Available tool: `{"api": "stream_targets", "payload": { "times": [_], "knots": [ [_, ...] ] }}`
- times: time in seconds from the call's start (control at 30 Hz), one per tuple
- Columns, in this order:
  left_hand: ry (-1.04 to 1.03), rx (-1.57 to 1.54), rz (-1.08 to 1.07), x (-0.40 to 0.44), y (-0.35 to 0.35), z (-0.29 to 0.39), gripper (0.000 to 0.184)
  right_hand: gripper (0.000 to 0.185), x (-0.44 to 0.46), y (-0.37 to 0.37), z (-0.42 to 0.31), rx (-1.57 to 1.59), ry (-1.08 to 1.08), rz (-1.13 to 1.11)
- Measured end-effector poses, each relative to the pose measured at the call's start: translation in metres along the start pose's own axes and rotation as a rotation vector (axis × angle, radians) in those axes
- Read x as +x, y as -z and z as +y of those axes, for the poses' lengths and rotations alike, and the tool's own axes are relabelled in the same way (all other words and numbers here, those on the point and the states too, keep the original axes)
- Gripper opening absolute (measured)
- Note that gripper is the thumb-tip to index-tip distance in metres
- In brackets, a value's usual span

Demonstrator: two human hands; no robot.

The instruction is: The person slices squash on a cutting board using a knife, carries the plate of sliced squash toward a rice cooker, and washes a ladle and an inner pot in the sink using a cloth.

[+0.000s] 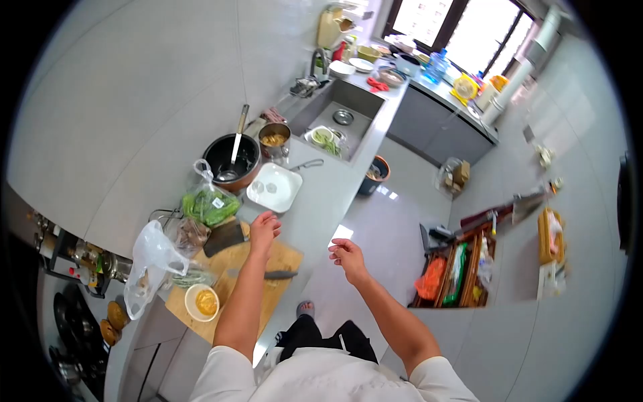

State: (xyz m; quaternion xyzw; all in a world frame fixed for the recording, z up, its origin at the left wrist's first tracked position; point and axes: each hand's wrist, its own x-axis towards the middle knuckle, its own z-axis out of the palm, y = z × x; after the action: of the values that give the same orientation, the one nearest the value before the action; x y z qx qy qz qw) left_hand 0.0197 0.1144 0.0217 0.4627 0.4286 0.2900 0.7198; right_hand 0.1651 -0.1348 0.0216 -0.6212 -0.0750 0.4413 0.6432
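My left hand point(265, 232) hangs above the far edge of the wooden cutting board point(288, 258), just short of a white square plate point(275, 187). Its fingers are loosely bent and apart, with nothing visible in them. My right hand point(349, 258) is over the floor beside the counter, also loosely open and holding nothing I can see. On the board lie a knife with a dark handle point(280, 275), partly behind my left forearm, and a broad cleaver point(224, 240). A white bowl with yellow contents point(202, 303) stands at the board's near left corner.
Bagged green vegetables point(211, 203) and a white plastic bag point(153, 268) crowd the wall side. Behind them stand a dark pot point(232, 161) with a ladle and a metal pot point(274, 139). The sink point(375, 110) holds greens. A bin point(374, 175) and a wooden rack point(462, 271) stand on the floor.
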Motion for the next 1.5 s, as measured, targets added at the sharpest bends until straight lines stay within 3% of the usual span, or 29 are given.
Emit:
{"api": "stream_targets", "payload": {
  "times": [0.3,0.53,0.7,0.77,0.83,0.97,1.1,1.23,1.5],
  "knots": [
    [-0.037,-0.119,0.581,0.157,0.023,0.033,0.048,0.027,0.226,-0.058,-0.144,-0.144,0.081,-0.387],
    [0.011,-0.241,0.737,0.183,0.029,0.059,0.042,0.029,0.329,-0.159,-0.171,-0.257,-0.04,-0.599],
    [0.021,-0.312,0.844,0.204,0.026,0.075,0.031,0.04,0.373,-0.233,-0.155,-0.399,-0.016,-0.561],
    [0.007,-0.357,0.906,0.205,0.021,0.071,0.023,0.035,0.382,-0.248,-0.142,-0.462,0.039,-0.534],
    [-0.04,-0.432,0.853,0.209,0.025,0.071,0.019,0.03,0.4,-0.265,-0.129,-0.716,0.22,-0.394],
    [-0.055,-0.392,0.833,0.202,0.019,0.069,0.021,0.027,0.412,-0.262,-0.13,-0.652,0.117,-0.393],
    [-0.066,-0.39,0.864,0.197,0.005,0.08,0.02,0.026,0.402,-0.251,-0.155,-0.624,0.18,-0.446],
    [-0.166,-0.334,0.927,0.188,-0.006,0.103,0.017,0.025,0.393,-0.248,-0.193,-0.445,0.099,-0.618],
    [-0.26,-0.155,0.877,0.159,-0.128,0.164,0.014,0.029,0.391,-0.152,-0.268,-0.232,0.046,-0.667]
  ]
}}
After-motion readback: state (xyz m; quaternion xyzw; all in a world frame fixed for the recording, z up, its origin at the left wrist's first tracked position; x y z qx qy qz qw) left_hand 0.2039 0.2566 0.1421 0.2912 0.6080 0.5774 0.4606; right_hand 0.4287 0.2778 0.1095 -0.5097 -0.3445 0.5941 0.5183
